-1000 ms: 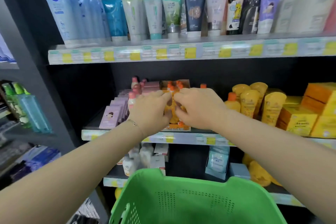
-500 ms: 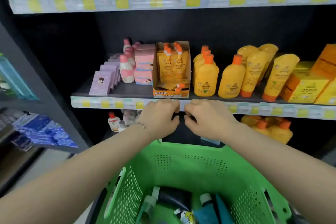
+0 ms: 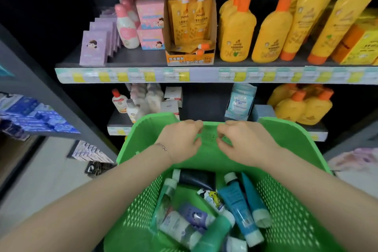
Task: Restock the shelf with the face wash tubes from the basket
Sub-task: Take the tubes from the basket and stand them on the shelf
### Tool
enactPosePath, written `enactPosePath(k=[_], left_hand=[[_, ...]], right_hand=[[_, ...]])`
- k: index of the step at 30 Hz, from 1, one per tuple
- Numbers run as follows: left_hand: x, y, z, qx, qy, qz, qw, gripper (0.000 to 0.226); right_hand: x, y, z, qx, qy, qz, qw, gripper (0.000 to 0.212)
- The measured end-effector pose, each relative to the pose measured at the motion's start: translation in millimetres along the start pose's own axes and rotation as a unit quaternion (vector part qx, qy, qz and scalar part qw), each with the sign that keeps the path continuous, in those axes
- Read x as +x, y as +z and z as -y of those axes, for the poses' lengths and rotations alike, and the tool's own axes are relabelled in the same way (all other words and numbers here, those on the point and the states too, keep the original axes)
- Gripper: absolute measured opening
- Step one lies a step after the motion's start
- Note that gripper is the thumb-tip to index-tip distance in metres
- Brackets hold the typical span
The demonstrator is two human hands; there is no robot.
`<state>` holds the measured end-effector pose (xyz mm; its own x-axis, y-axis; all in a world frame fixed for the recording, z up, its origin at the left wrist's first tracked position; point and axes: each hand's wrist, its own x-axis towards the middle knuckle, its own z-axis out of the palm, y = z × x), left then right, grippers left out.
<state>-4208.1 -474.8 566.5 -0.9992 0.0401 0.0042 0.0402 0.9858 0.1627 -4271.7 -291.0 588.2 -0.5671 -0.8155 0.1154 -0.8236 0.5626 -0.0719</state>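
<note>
A green plastic basket (image 3: pixel 290 135) fills the lower middle of the head view. Several face wash tubes lie loose in it: a black one (image 3: pixel 197 179), two teal ones (image 3: pixel 238 208), a green one (image 3: pixel 212 235), a white one (image 3: pixel 179 228). My left hand (image 3: pixel 181 140) and my right hand (image 3: pixel 243 141) hover side by side over the basket's far half, above the tubes. Their fingers are loosely bent and hold nothing. The top shelf with the standing tubes is out of view.
Directly ahead, a shelf (image 3: pixel 204 74) carries yellow bottles (image 3: pixel 237 30), an orange pouch box (image 3: pixel 190 24), pink bottles and purple boxes (image 3: pixel 93 49). A lower shelf behind the basket holds small bottles, packets and more yellow bottles (image 3: pixel 300 106). At left, a side rack holds blue packs (image 3: pixel 38 118).
Both hands came away from the orange pouch box and dropped from the shelf edge to over the basket. The view tilted down, so the basket's tubes now show.
</note>
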Motion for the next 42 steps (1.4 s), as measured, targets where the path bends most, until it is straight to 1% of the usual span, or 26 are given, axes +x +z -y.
enactPosePath(k=[2,7,11,14,16,21,24,25,27,28,29,31,32,33,36,38,42], left_hand=[[-2,11,-3,0.006,0.005,0.033,0.999,0.025],[-2,48,-2,0.02,-0.006,0.159,0.987,0.03],[-3,89,3,0.033,-0.037,0.274,0.961,0.03],[-8,119,9,0.033,-0.056,0.346,0.936,0.023],[-12,136,10,0.04,-0.066,0.376,0.923,0.021],[-25,190,-5,0.039,-0.055,0.444,0.893,0.032],[-23,206,-7,0.007,-0.095,0.45,0.888,0.029],[-21,209,-4,-0.008,-0.121,0.431,0.894,0.027],[-23,214,3,-0.016,-0.165,0.364,0.917,0.024],[-24,211,5,-0.007,-0.184,0.33,0.926,0.025],[-26,209,9,0.006,-0.195,0.299,0.934,0.03],[-29,211,20,0.06,-0.166,0.258,0.95,0.055],[-30,213,26,0.089,-0.137,0.256,0.953,0.063],[-30,216,31,0.104,-0.127,0.257,0.952,0.066],[-28,226,39,0.097,-0.148,0.261,0.949,0.061],[-28,231,38,0.115,-0.136,0.252,0.951,0.057],[-26,236,35,0.118,-0.139,0.236,0.955,0.058]], right_hand=[[-7,9,4,0.008,0.01,0.037,0.999,0.027],[-19,29,8,-0.002,0.018,0.105,0.994,0.03],[-23,38,6,0.001,0.035,0.163,0.986,0.033],[-22,43,4,0.007,0.048,0.192,0.98,0.036],[-20,45,4,0.013,0.056,0.212,0.976,0.038],[-13,49,3,0.029,0.053,0.236,0.97,0.038],[-11,46,1,0.039,0.054,0.239,0.969,0.04],[-11,45,1,0.041,0.055,0.236,0.969,0.041],[-10,42,0,0.044,0.058,0.227,0.971,0.042],[-10,41,-1,0.045,0.059,0.225,0.971,0.042],[-9,40,-1,0.047,0.062,0.226,0.971,0.042],[-8,38,-1,0.051,0.063,0.229,0.97,0.043],[-8,37,-1,0.052,0.063,0.229,0.97,0.043],[-8,37,-1,0.053,0.063,0.23,0.97,0.044],[-8,37,-1,0.054,0.062,0.231,0.969,0.044],[-8,37,-1,0.054,0.06,0.232,0.969,0.045],[-7,37,-1,0.062,0.057,0.235,0.968,0.044]])
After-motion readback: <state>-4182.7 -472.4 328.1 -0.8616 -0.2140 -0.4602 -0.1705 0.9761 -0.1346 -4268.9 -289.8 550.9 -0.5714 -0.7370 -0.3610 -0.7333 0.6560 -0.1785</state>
